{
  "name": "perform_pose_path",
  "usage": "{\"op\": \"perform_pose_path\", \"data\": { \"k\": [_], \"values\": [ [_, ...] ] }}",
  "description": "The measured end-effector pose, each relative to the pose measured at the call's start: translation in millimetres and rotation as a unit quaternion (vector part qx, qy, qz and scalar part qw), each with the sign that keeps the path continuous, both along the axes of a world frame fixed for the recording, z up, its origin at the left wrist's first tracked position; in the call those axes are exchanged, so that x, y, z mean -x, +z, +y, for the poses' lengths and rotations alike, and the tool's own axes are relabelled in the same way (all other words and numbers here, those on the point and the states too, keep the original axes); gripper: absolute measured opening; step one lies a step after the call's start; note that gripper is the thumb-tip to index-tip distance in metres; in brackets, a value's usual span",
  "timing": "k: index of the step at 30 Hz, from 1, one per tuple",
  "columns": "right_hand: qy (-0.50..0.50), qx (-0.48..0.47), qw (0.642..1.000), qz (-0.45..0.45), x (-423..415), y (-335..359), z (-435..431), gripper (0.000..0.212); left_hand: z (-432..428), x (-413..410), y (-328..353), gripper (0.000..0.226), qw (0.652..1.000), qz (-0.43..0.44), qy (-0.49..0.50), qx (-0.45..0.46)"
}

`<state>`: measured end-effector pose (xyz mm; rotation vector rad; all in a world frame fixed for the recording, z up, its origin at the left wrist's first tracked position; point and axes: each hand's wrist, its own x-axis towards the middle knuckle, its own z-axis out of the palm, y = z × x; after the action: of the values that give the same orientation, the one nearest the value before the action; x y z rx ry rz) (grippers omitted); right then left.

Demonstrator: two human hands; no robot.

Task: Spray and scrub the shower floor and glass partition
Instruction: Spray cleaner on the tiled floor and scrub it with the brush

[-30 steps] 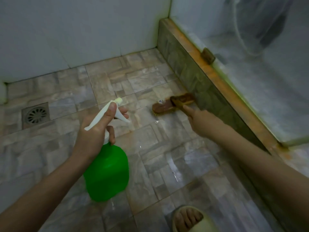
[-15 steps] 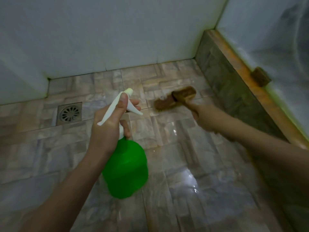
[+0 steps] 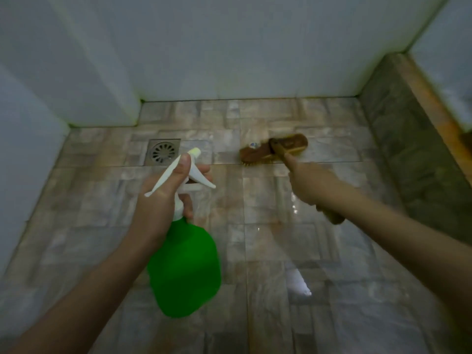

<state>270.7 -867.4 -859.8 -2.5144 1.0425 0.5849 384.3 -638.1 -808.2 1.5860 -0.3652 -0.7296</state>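
Brush head has slid off the kerb side and out toward the middle of the floor since a moment ago, and the person has turned left, so the drain [image 3: 163, 152] now sits at about 10 o'clock from where they're looking (12 being the back wall [image 3: 229, 47]). The scrub brush [image 3: 274, 150] is bristles-down on the shower floor [image 3: 268, 251] at roughly 1 o'clock, well apart from the stone kerb [image 3: 398, 139] over at 3. The right grip [image 3: 310, 185] is wrapped closed around the wooden handle about midway, with the butt end poking out behind the wrist. That looks like the right spot to me: it's a stiff, fairly light tool, and holding it mid-handle lets you lean on the bristles without the head flipping. The left grip [image 3: 163, 200] is closed round the neck of the green spray bottle [image 3: 184, 272], thumb lying along the top of the white spray head, fingers in front at the trigger, and the bottle hangs at 7 o'clock above the tiles. It's thin plastic, so I'd guess it's light, but it's opaque and I can't tell how full it is. The tiles are shiny and wet, so expect slick handles and slick footing. The glass partition [image 3: 449, 72] at 2 o'clock hasn't been touched in this shot.
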Motion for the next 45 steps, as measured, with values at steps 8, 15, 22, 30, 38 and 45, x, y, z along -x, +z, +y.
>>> {"op": "perform_pose_path", "data": {
  "k": [8, 15, 22, 30, 38, 45],
  "values": [
    [-0.027, -0.040, 0.992, -0.119, -103, 0, -9, 0.070, 56, -8, 20, 0.032, 0.995, -0.027, 0.100, 0.005],
    [0.092, -0.021, 0.995, -0.023, -106, -5, 73, 0.080, 123, -15, 46, 0.036, 0.981, -0.043, 0.186, 0.015],
    [0.140, 0.044, 0.988, 0.058, -196, 27, 96, 0.046, 173, -33, 43, 0.028, 0.974, -0.069, 0.214, 0.025],
    [0.086, 0.044, 0.994, -0.054, -217, -3, 145, 0.074, 214, -49, 25, 0.037, 0.984, -0.048, 0.174, 0.003],
    [0.075, 0.035, 0.994, -0.066, -158, -27, 209, 0.079, 238, -80, 4, 0.036, 0.988, -0.029, 0.153, -0.003],
    [0.019, 0.030, 0.996, -0.080, -237, -19, 191, 0.085, 247, -105, -9, 0.026, 0.984, -0.033, 0.174, -0.021]
  ]
}}
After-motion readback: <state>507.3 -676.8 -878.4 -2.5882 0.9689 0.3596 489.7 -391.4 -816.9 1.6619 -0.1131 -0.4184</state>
